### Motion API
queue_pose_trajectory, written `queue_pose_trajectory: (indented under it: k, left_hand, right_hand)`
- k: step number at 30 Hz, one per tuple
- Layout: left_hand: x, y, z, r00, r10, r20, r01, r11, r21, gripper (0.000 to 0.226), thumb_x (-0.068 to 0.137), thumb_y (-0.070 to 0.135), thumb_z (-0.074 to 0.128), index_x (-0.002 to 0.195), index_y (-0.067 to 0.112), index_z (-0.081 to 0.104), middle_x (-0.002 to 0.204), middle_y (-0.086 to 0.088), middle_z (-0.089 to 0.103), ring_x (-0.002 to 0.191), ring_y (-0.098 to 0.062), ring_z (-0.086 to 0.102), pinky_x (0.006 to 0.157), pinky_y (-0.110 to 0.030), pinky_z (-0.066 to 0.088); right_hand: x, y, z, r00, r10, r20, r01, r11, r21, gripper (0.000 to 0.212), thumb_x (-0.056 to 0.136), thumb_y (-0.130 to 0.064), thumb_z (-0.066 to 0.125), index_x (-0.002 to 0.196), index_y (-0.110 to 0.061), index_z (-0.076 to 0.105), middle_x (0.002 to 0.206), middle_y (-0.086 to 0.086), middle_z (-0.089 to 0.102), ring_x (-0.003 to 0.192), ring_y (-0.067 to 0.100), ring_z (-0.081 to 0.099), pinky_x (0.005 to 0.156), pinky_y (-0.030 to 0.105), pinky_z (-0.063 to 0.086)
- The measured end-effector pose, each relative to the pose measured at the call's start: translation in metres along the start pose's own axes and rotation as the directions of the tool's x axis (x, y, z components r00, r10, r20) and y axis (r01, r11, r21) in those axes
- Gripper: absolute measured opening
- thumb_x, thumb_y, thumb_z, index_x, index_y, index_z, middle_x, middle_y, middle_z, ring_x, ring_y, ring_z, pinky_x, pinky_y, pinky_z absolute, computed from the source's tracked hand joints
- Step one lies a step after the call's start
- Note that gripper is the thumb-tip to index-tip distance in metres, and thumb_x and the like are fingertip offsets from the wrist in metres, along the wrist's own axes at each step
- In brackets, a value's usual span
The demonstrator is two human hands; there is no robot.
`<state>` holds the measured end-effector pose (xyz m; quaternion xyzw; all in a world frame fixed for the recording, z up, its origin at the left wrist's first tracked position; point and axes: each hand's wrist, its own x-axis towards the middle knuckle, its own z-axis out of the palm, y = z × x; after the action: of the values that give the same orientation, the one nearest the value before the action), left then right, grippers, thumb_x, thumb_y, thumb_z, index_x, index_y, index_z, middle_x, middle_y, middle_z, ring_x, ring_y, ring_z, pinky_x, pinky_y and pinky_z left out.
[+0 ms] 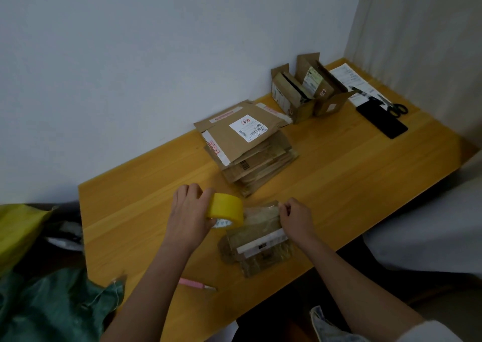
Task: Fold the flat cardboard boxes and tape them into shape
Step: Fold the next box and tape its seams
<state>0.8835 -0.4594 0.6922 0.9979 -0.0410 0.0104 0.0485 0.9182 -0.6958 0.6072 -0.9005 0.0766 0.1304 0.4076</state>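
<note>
Yellow wooden worktop (339, 185): left hand (189, 211) grips the yellow tape roll (226, 211), right hand (296, 217) pinches its pulled end over the near small cardboard box (257, 245). Taping underway; next, press strip down.

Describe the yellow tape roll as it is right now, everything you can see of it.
The tape roll is a wide ring of yellow tape with a pale inner core that bears printing. It stands on edge, tilted, just above the wooden table. The left hand grips it, fingers curled over its far rim. A clear strip of tape runs from it rightward to the right hand, which pinches the strip's free end above the small cardboard box. Whether the roll touches that box cannot be told.
</note>
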Motion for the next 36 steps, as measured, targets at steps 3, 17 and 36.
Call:
queue_pose_trajectory:
  k: [3, 17, 36]
  left_hand:
    - [-0.005, 0.003, -0.01, 0.999, 0.042, 0.008, -0.041, 0.995, -0.093, 0.067, 0.066, 0.029, 0.087, 0.126, 0.023, 0.057, 0.104, -0.005, 0.044, 0.095, -0.021, 0.039, 0.071, -0.031, 0.034]
    - [-0.042, 0.007, 0.015, 0.945, -0.252, 0.21, 0.321, 0.573, -0.754, 0.073, 0.06, 0.045, 0.081, 0.124, 0.031, 0.048, 0.121, 0.012, 0.045, 0.104, -0.01, 0.046, 0.079, -0.023, 0.041]
    - [-0.051, 0.033, 0.062, 0.887, -0.319, 0.334, 0.411, 0.213, -0.887, 0.048, 0.091, 0.019, 0.063, 0.133, 0.024, 0.041, 0.117, -0.001, 0.06, 0.095, -0.01, 0.063, 0.073, -0.028, 0.055]
  right_hand:
    - [0.0, 0.001, -0.002, 1.0, 0.006, -0.005, -0.006, 1.0, 0.011, 0.031, 0.103, -0.022, 0.046, 0.073, -0.015, 0.042, 0.068, -0.001, 0.043, 0.057, 0.009, 0.036, 0.045, 0.02, 0.029]
    - [-0.003, 0.007, -0.013, 0.988, 0.126, 0.088, -0.145, 0.952, 0.27, 0.038, 0.099, -0.036, 0.052, 0.087, -0.001, 0.057, 0.086, 0.015, 0.063, 0.072, 0.022, 0.055, 0.06, 0.029, 0.042]
    - [0.005, 0.02, -0.014, 0.971, 0.232, 0.062, -0.24, 0.921, 0.306, 0.027, 0.102, -0.03, 0.049, 0.088, -0.008, 0.057, 0.087, 0.006, 0.065, 0.081, 0.02, 0.064, 0.069, 0.034, 0.052]
